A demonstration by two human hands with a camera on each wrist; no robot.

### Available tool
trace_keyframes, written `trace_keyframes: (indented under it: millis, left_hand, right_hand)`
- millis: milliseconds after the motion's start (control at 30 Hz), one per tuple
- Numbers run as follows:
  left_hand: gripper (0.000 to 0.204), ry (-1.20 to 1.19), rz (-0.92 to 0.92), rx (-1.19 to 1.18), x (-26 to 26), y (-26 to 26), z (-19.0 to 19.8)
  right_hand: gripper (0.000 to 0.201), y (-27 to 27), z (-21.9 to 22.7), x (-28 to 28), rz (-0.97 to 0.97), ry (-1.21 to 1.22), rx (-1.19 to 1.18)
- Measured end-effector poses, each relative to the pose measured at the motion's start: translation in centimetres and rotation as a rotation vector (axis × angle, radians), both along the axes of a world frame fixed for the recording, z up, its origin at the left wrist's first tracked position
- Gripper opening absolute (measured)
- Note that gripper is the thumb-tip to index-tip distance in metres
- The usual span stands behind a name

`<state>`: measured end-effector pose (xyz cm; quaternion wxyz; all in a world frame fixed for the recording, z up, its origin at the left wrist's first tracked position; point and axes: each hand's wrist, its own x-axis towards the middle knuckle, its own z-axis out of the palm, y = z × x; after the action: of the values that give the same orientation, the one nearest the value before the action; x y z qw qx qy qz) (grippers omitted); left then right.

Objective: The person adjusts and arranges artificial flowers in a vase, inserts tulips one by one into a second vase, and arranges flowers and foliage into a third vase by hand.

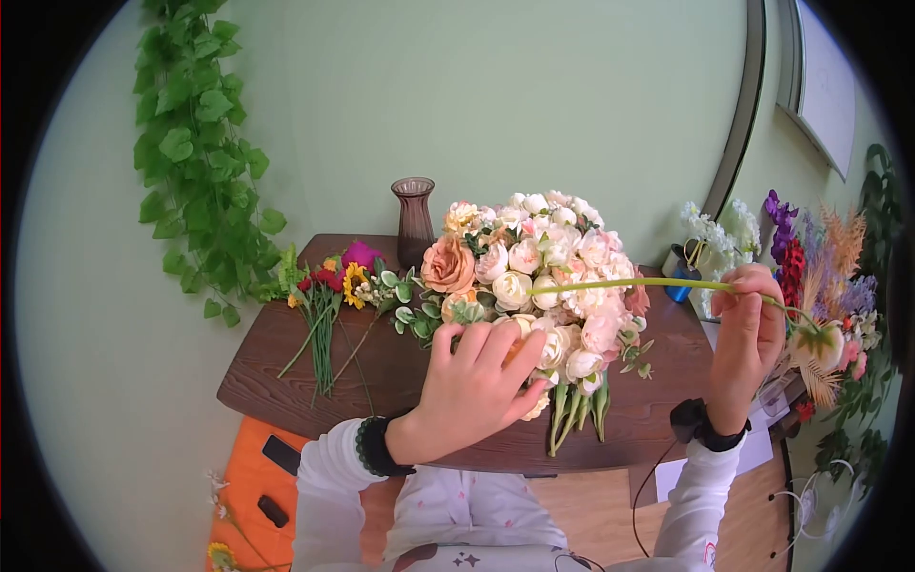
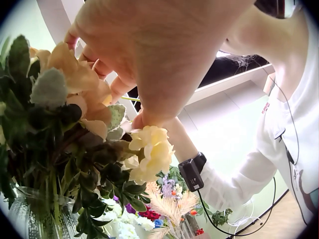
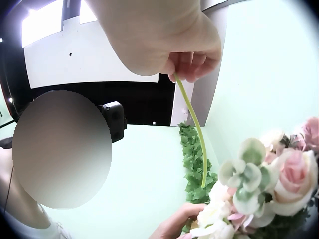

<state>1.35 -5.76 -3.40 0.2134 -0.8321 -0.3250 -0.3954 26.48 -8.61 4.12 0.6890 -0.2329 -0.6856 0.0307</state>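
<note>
My right hand point(image 1: 746, 334) pinches a long green stem point(image 1: 639, 283) whose pale flower head point(image 1: 818, 345) hangs to the right of the hand; the stem's bare end points left over a large bouquet point(image 1: 572, 276). In the right wrist view the stem point(image 3: 198, 132) curves down toward the blooms. My left hand point(image 1: 472, 386) rests with spread, slightly bent fingers on the bouquet's near left side, by an orange bloom. The left wrist view shows its fingers behind a peach flower point(image 2: 77, 79), above a clear glass vase point(image 2: 42, 214); their contact is partly hidden.
Behind the bouquet stands a ribbed purple vase point(image 1: 415, 224). Small cut flowers point(image 1: 329, 324) lie on the left of the dark table point(image 1: 276, 357). At the right are a blue container point(image 1: 682, 281) and colourful flowers point(image 1: 829, 267). A phone point(image 1: 281, 455) lies on orange cloth point(image 1: 238, 505).
</note>
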Motion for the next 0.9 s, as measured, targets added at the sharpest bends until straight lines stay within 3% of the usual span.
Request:
trace_keyframes:
  millis: [300, 567, 700, 900]
  left_hand:
    - [0.042, 0.014, -0.045, -0.004, -0.3, 0.2, 0.3]
    - [0.038, -0.061, -0.095, -0.031, -0.4, 0.7, 1.1]
    - [0.029, -0.127, -0.022, 0.011, 0.1, 1.9, 1.4]
    - [0.017, -0.157, -0.002, 0.012, 0.1, 2.2, 1.2]
  right_hand:
    - [0.015, -0.8, 2.0, -1.4, -0.091, -0.303, 0.033]
    - [0.012, -0.6, 2.3, -2.5, -0.052, -0.264, -0.045]
    - [0.011, 0.0, 2.0, -3.3, 0.048, -0.195, -0.007]
    - [0.009, 0.5, 1.5, -3.7, 0.028, -0.255, 0.031]
